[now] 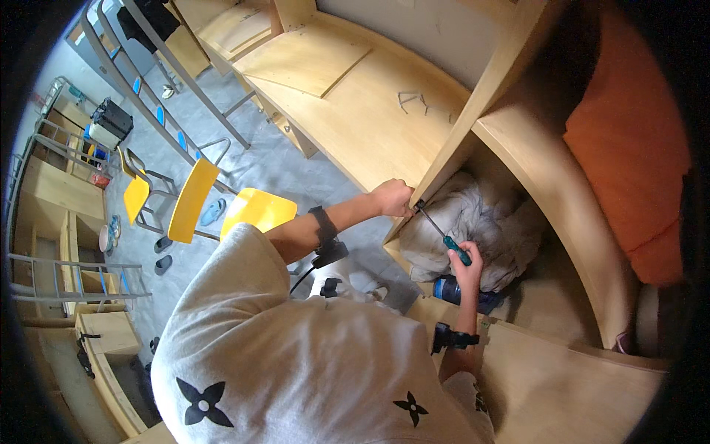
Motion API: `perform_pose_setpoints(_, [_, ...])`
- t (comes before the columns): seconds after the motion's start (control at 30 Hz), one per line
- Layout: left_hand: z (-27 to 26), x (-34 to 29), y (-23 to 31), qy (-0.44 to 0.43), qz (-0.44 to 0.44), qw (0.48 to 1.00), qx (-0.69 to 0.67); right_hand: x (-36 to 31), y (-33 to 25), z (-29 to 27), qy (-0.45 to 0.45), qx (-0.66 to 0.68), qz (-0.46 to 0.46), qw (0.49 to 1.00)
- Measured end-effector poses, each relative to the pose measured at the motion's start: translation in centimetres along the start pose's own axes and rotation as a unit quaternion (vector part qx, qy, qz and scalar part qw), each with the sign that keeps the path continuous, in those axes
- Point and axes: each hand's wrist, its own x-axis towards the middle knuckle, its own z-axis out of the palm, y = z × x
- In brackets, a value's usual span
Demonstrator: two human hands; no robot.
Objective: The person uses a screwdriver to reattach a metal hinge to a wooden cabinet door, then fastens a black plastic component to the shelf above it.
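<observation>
My right hand (467,263) is closed around the teal handle of a screwdriver (455,248). Its thin metal shaft slants up and left to a small dark fitting (420,205) on the front edge of an upright wooden panel (452,157). At that same edge, just left of the fitting, my left hand (393,198) is closed with curled fingers against the panel; its fingertips are partly hidden. Behind the screwdriver, inside the open compartment, lies a bundle of crumpled grey cloth (462,222). A dark blue item (448,289) shows beneath it, partly covered by my right hand and forearm.
A wooden desktop (355,103) with a loose board (314,70) and bent thin metal pieces (413,101) extends beyond my left hand. Orange fabric (629,163) fills the shelf at right. Yellow chairs (194,201) and a metal ladder (159,111) stand at left.
</observation>
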Motion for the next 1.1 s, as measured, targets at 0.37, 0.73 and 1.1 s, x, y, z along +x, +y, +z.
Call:
perform_pose_setpoints(0.37, [-1.7, -0.3, 0.8, 0.004, 0.043, 0.999, -0.033, -1.1, -1.1, 1.4, 0.023, -0.175, -0.147, 0.973])
perform_pose_setpoints(0.73, [0.1, -0.2, 0.1, 0.018, 0.026, 0.999, -0.035, 1.7, -1.0, -2.6, -0.263, 0.453, 0.413, 0.745])
perform_pose_setpoints(1.1, [-0.9, 0.0, 1.6, 0.014, -0.043, 0.999, -0.024, 0.2, -2.8, -0.7, 0.024, -0.168, -0.146, 0.974])
